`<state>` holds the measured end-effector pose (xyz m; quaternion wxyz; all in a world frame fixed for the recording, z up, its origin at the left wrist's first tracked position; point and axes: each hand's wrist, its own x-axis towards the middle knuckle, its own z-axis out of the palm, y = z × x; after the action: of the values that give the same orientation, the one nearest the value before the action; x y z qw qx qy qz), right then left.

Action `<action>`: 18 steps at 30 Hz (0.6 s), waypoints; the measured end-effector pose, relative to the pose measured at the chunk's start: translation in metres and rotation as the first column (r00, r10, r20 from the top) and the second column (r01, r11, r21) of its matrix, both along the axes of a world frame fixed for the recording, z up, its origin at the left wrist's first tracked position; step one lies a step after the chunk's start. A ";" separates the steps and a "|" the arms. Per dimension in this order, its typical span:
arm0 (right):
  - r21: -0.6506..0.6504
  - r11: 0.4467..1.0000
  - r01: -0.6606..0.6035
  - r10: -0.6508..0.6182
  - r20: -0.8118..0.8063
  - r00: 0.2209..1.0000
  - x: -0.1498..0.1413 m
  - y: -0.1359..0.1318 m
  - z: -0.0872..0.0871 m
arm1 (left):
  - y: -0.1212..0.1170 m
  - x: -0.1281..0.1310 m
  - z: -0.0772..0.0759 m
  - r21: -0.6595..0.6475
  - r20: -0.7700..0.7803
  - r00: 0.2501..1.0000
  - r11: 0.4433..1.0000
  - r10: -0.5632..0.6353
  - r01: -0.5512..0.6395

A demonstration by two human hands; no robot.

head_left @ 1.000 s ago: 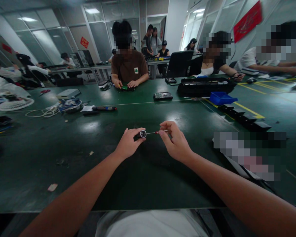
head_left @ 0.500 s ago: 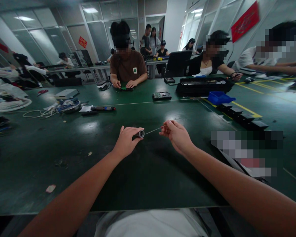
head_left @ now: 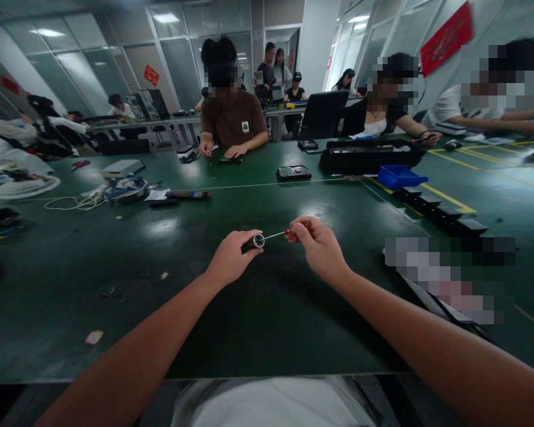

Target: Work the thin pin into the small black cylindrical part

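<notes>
My left hand (head_left: pixel 229 258) is closed around a small dark cylinder with a silver ring end (head_left: pixel 258 240), held just above the green table (head_left: pixel 267 308). A thin metal rod (head_left: pixel 273 235) runs from the ring end to my right hand (head_left: pixel 317 246), which pinches the rod's red-tipped end (head_left: pixel 288 232) between thumb and fingers. Both hands hover over the table's middle, close together.
Across the table a person in a brown shirt (head_left: pixel 232 121) handles a green board. A hard drive (head_left: pixel 293 172), a blue bin (head_left: pixel 400 177), black trays (head_left: pixel 369 155), a row of black blocks (head_left: pixel 445 210) and cables with tools (head_left: pixel 115 193) lie around. Other people sit at the right.
My right hand has shifted slightly left and closer to the cylinder, with the rod tilting a little; my left hand has stayed nearly still.
</notes>
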<state>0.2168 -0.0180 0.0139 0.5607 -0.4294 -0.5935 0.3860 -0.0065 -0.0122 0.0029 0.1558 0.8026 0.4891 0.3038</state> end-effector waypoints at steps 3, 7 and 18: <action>0.014 1.000 0.005 -0.005 0.040 0.999 0.000 -0.002 0.002 | 0.000 0.000 0.001 -0.006 0.000 1.000 1.000 0.005 -0.005; 0.064 0.994 0.087 -0.102 0.267 0.958 0.002 -0.009 0.009 | 0.000 0.000 0.001 -0.011 0.008 1.000 1.000 -0.002 0.002; 0.246 0.968 -0.042 -0.070 0.429 0.900 0.001 -0.017 0.012 | 0.001 -0.002 -0.002 0.014 0.014 1.000 1.000 -0.016 0.016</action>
<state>0.2182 -0.0351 0.0264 0.4662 -0.4350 -0.7442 0.1989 -0.0089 -0.0110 0.0007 0.1559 0.8054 0.4796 0.3115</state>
